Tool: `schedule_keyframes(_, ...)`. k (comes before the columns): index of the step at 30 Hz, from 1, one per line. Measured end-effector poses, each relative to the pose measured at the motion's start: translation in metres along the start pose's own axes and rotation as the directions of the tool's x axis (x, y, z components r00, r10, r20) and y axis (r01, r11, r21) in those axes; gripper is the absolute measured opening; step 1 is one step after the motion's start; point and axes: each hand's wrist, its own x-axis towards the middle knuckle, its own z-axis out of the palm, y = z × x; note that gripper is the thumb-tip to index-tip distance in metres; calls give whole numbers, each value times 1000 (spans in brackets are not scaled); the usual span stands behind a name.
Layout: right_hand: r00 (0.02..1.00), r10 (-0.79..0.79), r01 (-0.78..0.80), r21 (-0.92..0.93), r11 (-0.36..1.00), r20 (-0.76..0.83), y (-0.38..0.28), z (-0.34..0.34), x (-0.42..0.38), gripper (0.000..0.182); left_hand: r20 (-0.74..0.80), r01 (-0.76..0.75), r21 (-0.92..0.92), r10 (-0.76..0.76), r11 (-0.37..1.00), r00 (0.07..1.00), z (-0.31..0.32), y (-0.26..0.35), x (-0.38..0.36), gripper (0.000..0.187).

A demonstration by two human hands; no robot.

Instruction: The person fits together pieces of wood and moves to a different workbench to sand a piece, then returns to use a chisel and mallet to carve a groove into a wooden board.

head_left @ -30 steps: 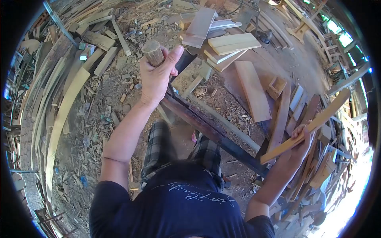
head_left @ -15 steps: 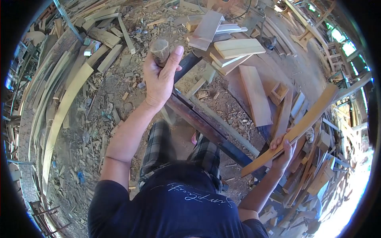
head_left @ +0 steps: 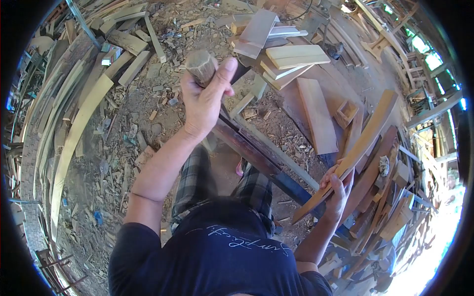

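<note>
While sawdust and offcuts cover the ground below, the head camera shows the person's right hand (head_left: 336,186) with fingers wrapped around a long, pale, slightly curved wooden slat (head_left: 345,157), gripped near its lower end so it angles up and away over a stack of brown boards (head_left: 375,197). The slat looks stiff, light and splintery, probably best taken near its middle for balance. The left hand (head_left: 206,101), arm raised and extended forward, is clenched around a round-headed wooden tool handle (head_left: 201,65) above a dark, rusty metal beam (head_left: 256,153).
</note>
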Motion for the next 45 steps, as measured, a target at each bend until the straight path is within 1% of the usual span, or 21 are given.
schedule_keyframes(1, 1000, 2, -2, -2, 1000, -1, -1, 3, -3, 49, 81, 37, -111, -28, 993, 996, 2, 0, -3, 15)
schedule_keyframes(3, 997, 65, -67, -50, 997, -34, -1, 7, -9, 51, 116, 79, -126, -65, 989, 991, 9, 1, -7, 16)
schedule_keyframes(5, 995, 82, -84, -38, 996, -51, 3, 8, -14, 51, 259, 161, -148, -119, 976, 959, 14, 0, -9, 21)
schedule_keyframes(9, 993, 119, -119, -60, 991, -7, 4, 4, -22, 55, 322, 255, -169, -191, 952, 927, 23, 1, -16, 32)
schedule_keyframes(13, 992, 129, -129, -66, 990, 4, 6, 1, -27, 54, 375, 180, -13, -162, 984, 913, 22, 0, -18, 30)
schedule_keyframes(24, 988, 153, -152, -4, 988, 1, 9, 4, -33, 50, 492, 191, -26, -153, 981, 857, 30, -5, -14, 25)
schedule_keyframes(27, 991, 132, -133, -50, 990, -31, -4, 13, -29, 49, 552, 197, 2, -165, 980, 817, 29, -7, -15, 34)
schedule_keyframes(29, 997, 31, -52, -288, 956, -77, -20, 16, -23, 49, 549, 222, 191, -291, 956, 784, 28, -13, -17, 36)
schedule_keyframes(30, 992, -46, 2, -340, 940, -120, -38, 25, -20, 51, 530, 103, 35, -106, 994, 841, 33, -27, -20, 38)
schedule_keyframes(31, 969, -184, 143, -232, 962, -167, -50, 33, -18, 51, 518, 99, 28, -99, 995, 850, 35, -26, -19, 38)
schedule_keyframes(32, 937, -196, 141, -199, 970, -290, -69, 40, -18, 53, 527, 94, 43, -102, 995, 844, 36, -23, -20, 31)
schedule_keyframes(33, 921, -332, 293, -199, 935, -205, -75, 18, -11, 51, 536, 91, 58, -108, 994, 837, 36, -21, -21, 25)
schedule_keyframes(35, 820, -560, 564, 2, 826, -117, -102, 28, -5, 49, 577, 92, 83, -123, 992, 808, 35, -27, -21, 25)
schedule_keyframes(36, 819, -564, 567, 1, 824, -104, -104, 30, -6, 49, 571, 56, 114, -112, 992, 814, 36, -23, -21, 25)
schedule_keyframes(37, 895, -443, 441, -229, 868, 43, -103, 34, -10, 52, 565, 19, 147, -100, 989, 819, 37, -20, -21, 26)
schedule_keyframes(38, 948, -282, 319, -461, 828, 150, -102, 39, -15, 55, 558, 14, 143, -93, 990, 825, 38, -24, -21, 26)
schedule_keyframes(40, 974, 97, 125, -844, 521, 205, -96, 47, -25, 61, 566, 80, 79, -111, 994, 817, 40, -33, -22, 25)
schedule_keyframes(41, 961, 146, 66, -707, 705, 235, -85, 50, -25, 58, 570, 75, 76, -105, 994, 815, 39, -32, -22, 25)
schedule_keyframes(43, 962, -113, 261, -717, 647, 248, -104, 50, -17, 53, 531, 110, 173, -187, 979, 827, 35, -23, -15, 25)
schedule_keyframes(44, 975, -190, 216, -651, 728, 111, -108, 39, -16, 49, 531, 113, 170, -188, 979, 826, 36, -22, -16, 25)
schedule_keyframes(45, 912, -355, 409, -498, 765, 205, -116, 16, -8, 50, 526, 92, 165, -166, 982, 834, 36, -21, -16, 25)
